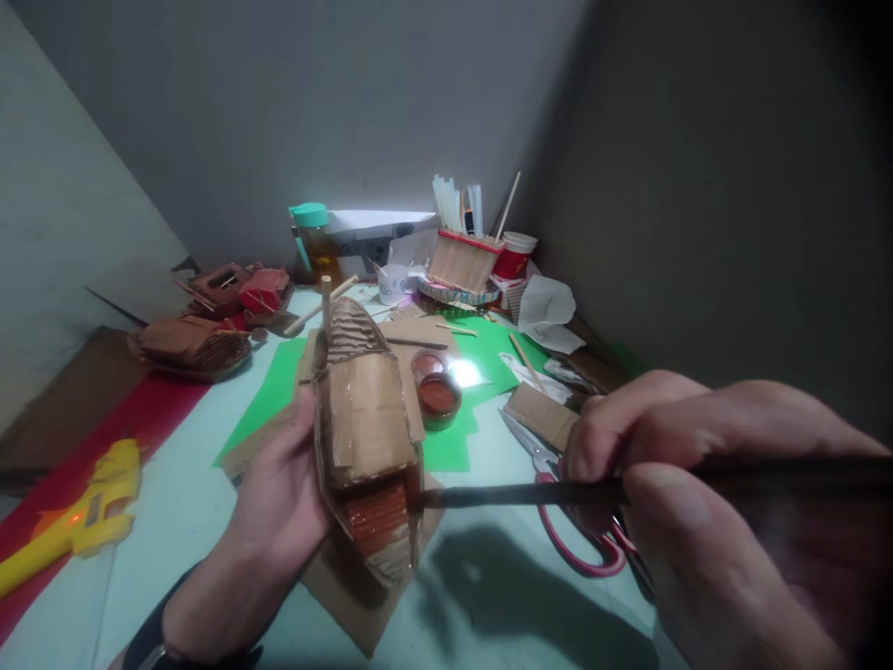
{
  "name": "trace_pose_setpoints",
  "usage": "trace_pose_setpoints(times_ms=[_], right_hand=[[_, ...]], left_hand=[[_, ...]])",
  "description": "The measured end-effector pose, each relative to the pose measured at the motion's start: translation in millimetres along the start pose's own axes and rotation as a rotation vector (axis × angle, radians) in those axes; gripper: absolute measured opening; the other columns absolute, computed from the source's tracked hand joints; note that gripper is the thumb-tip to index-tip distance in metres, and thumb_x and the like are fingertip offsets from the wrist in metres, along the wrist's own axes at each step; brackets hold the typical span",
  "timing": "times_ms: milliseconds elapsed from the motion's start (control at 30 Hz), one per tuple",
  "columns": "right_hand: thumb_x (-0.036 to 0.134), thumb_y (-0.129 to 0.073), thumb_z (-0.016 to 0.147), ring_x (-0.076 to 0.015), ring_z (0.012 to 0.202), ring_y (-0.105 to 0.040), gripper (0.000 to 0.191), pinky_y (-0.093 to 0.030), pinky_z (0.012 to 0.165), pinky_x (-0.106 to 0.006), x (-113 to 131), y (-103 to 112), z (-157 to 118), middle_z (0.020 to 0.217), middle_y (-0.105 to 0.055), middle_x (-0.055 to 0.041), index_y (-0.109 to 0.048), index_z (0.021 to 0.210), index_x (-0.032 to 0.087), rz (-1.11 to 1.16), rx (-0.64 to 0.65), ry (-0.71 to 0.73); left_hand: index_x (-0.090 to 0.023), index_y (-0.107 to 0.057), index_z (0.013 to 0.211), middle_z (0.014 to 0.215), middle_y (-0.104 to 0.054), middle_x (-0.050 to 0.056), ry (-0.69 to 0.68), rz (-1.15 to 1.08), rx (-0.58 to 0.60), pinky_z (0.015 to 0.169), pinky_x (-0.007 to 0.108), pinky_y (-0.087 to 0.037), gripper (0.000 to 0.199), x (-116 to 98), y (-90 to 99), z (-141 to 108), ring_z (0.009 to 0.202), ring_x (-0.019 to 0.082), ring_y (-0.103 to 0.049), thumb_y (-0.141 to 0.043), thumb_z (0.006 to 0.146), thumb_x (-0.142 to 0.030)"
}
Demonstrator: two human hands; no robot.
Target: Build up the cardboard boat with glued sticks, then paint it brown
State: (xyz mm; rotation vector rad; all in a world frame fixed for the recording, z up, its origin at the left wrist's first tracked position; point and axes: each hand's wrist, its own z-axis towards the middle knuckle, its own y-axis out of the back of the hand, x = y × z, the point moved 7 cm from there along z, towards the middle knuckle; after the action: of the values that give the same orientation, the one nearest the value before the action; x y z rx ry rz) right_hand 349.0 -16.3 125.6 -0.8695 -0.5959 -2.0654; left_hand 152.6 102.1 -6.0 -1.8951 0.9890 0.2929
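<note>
My left hand [279, 502] is closed round the left side of a cardboard model boat [366, 409], holding it tilted up above the table. The boat has a curved cabin roof and corrugated decks; the deck nearest me is partly coated in wet reddish-brown paint. In my right hand [718, 502] a dark paintbrush [523, 493] is pinched between thumb and fingers. Its tip touches the boat's right edge beside the painted deck. Behind the boat, a small round pot of brown paint [439, 395] stands on green paper [446, 451].
Red-handled scissors [582, 558] and a cardboard strip [540, 414] lie near my right hand. A yellow glue gun [104, 502] is at left, with brown model boats [188, 344] behind it. A stick holder [464, 261], paper cup [393, 284] and teal-lidded bottle [313, 242] stand by the wall.
</note>
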Motion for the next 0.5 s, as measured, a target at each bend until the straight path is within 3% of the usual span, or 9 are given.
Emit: trace_pose_setpoints(times_ms=[167, 333, 500], right_hand=[[0.035, -0.076, 0.082, -0.0164, 0.049, -0.062, 0.030, -0.053, 0.043, -0.033, -2.8, 7.1, -8.2, 0.063, -0.058, 0.0000, -0.060, 0.061, 0.021, 0.058, -0.192, -0.003], [0.026, -0.076, 0.087, -0.0220, 0.057, -0.068, 0.025, -0.062, 0.050, -0.039, -5.3, 10.3, -10.0, 0.067, -0.058, -0.0035, -0.065, 0.065, 0.020, 0.112, -0.069, -0.012], [0.023, -0.077, 0.087, -0.0194, 0.053, -0.065, 0.031, -0.057, 0.047, -0.033, 2.7, -4.5, -4.9, 0.062, -0.061, -0.0035, -0.062, 0.060, 0.022, -0.030, 0.069, 0.087]], left_hand=[[-0.024, -0.074, 0.114, 0.095, -0.085, 0.003, -0.059, -0.043, -0.019, 0.067, 0.033, -0.069, 0.029, -5.7, 1.1, -1.4, 0.079, 0.021, -0.081, -0.049, 0.105, -0.033], [-0.023, -0.066, 0.134, 0.094, -0.085, 0.004, -0.054, -0.090, 0.013, 0.087, 0.032, -0.065, 0.036, -9.0, -3.3, -0.1, 0.082, 0.020, -0.081, -0.044, 0.106, -0.026], [-0.019, -0.067, 0.135, 0.098, -0.084, 0.008, -0.086, -0.120, 0.037, 0.103, 0.040, -0.059, 0.040, -12.6, -7.1, -2.0, 0.105, 0.026, -0.077, -0.042, 0.106, -0.033]])
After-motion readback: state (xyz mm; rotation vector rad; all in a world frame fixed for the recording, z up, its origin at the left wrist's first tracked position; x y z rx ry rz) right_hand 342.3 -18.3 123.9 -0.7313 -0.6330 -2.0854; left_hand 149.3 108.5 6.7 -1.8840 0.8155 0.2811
